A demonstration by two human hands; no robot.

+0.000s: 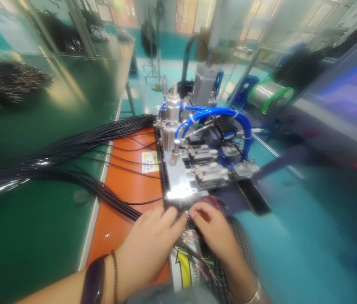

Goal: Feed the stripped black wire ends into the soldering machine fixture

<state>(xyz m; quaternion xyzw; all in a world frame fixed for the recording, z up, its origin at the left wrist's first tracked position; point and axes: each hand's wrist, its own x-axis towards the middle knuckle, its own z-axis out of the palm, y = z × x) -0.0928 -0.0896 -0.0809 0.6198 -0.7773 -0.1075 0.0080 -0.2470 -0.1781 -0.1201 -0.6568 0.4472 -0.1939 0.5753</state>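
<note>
My left hand is closed over a bundle of black cables, which runs in under it from the left. My right hand is closed in a pinch, its fingertips meeting those of my left hand at the machine's front edge. What lies between the fingertips is too small and blurred to make out. Below the hands, stripped cable ends fan out in thin coloured wires above a label with a yellow arrow. Directly ahead stands a metal bench machine with a cylinder and blue air hoses.
An orange machine top carries a warning sticker. More black cables stretch across the green table. A phone-like dark slab sticks out at the right. Further back are a wire spool and a blurred screen.
</note>
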